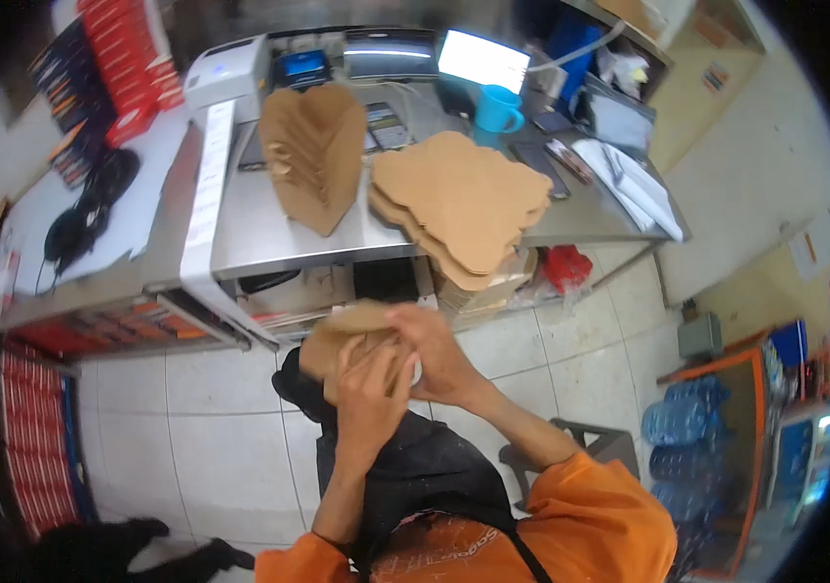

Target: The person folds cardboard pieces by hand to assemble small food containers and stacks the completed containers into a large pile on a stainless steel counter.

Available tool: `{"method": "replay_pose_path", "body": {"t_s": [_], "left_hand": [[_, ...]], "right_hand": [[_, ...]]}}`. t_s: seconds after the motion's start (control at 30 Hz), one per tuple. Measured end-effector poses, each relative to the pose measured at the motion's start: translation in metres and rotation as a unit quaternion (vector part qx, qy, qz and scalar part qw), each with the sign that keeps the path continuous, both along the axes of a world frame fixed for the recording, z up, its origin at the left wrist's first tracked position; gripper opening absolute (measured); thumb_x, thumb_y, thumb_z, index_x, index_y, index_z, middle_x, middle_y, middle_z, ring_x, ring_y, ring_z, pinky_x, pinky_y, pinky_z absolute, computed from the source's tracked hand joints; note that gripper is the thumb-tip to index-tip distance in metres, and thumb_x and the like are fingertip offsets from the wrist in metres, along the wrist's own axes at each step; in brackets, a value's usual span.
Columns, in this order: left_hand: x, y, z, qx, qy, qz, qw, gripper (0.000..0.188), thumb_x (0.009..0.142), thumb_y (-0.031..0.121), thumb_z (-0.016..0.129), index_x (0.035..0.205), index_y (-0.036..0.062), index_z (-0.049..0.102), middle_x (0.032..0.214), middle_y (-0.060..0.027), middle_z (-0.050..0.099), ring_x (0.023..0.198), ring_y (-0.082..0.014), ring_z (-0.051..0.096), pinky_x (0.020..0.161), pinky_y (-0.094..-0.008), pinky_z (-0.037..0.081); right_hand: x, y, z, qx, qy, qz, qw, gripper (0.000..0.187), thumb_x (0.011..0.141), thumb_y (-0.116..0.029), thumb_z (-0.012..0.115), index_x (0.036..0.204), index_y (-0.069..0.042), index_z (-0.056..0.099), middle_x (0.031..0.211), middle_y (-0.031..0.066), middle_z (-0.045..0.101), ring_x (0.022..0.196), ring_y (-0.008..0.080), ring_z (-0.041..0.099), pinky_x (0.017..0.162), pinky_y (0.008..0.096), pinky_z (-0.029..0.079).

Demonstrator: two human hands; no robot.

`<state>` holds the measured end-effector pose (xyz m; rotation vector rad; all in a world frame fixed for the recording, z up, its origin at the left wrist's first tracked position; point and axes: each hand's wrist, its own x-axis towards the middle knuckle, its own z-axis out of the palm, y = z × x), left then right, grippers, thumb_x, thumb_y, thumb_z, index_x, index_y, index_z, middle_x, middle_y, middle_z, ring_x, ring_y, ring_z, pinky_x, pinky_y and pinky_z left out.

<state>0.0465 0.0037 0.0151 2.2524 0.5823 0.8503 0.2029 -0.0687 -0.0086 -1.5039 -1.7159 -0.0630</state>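
Above my lap, both hands hold a brown cardboard piece (335,342), partly folded and slightly blurred by motion. My left hand (369,396) has its fingers closed over the near side of the cardboard. Gripping the right edge is my right hand (437,358), whose fingers are partly hidden behind the piece. Flat brown cardboard blanks (463,194) with wavy outlines lie stacked on the metal table, overhanging its front edge. To their left, several folded cardboard pieces (316,160) sit nested in a row.
The metal table (269,238) runs across in front of me. On it stand a white printer (228,73) with a long paper strip (207,199) hanging down, a lit screen (483,63) and a blue mug (498,109). A dark stool (594,447) and water bottles (682,428) are at right.
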Motion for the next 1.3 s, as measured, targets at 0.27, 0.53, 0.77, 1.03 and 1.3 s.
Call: {"method": "replay_pose_path", "body": {"t_s": [0.27,0.53,0.77,1.03,1.3], "left_hand": [[-0.005,0.026,-0.016,-0.311,-0.497,0.085,0.806,0.101,0.086,0.063,0.06,0.152,0.0047,0.012,0.149,-0.0214,0.036,0.139,-0.0314,0.036,0.114,-0.0474,0.027],[-0.073,0.072,-0.072,-0.529,-0.625,0.085,0.568,0.078,0.093,0.072,0.033,0.147,0.016,0.034,0.141,-0.0053,0.046,0.127,-0.0231,0.048,0.106,-0.0409,0.041],[-0.094,0.077,-0.079,-0.582,-0.616,0.076,0.525,0.075,0.094,0.07,0.034,0.145,0.0146,0.037,0.138,-0.0063,0.048,0.128,-0.0234,0.047,0.105,-0.0404,0.041],[-0.106,0.083,-0.111,-0.275,-0.555,0.206,0.758,0.108,0.076,0.058,0.076,0.153,0.0078,0.018,0.141,-0.0136,0.043,0.131,-0.0292,0.044,0.108,-0.0412,0.037],[-0.127,0.041,-0.13,0.037,-0.125,0.228,0.965,0.093,0.069,0.024,0.087,0.141,-0.0038,0.035,0.123,-0.0146,0.051,0.125,-0.0296,0.048,0.107,-0.0416,0.037]], "right_hand": [[-0.044,0.037,-0.003,0.015,0.427,0.033,0.903,0.117,0.062,-0.023,0.091,0.147,-0.002,0.013,0.139,0.015,0.034,0.131,0.0278,0.039,0.107,0.0421,0.036],[-0.041,0.083,0.02,-0.016,0.142,0.043,0.989,0.114,0.06,-0.033,0.093,0.146,0.001,0.025,0.146,0.0207,0.035,0.136,0.0311,0.035,0.111,0.0425,0.03],[0.075,0.164,0.033,0.01,0.222,-0.139,0.965,0.114,0.066,-0.027,0.091,0.149,0.0,0.017,0.144,0.023,0.037,0.133,0.0328,0.039,0.11,0.0421,0.033],[0.053,0.188,0.026,0.048,0.235,-0.099,0.966,0.127,0.063,-0.026,0.093,0.152,-0.003,0.006,0.139,0.0239,0.04,0.132,0.0339,0.039,0.111,0.044,0.03],[0.054,0.192,-0.004,0.023,0.228,-0.096,0.969,0.132,0.058,-0.029,0.095,0.153,-0.006,0.005,0.135,0.0216,0.042,0.127,0.0327,0.042,0.108,0.0459,0.034]]}}
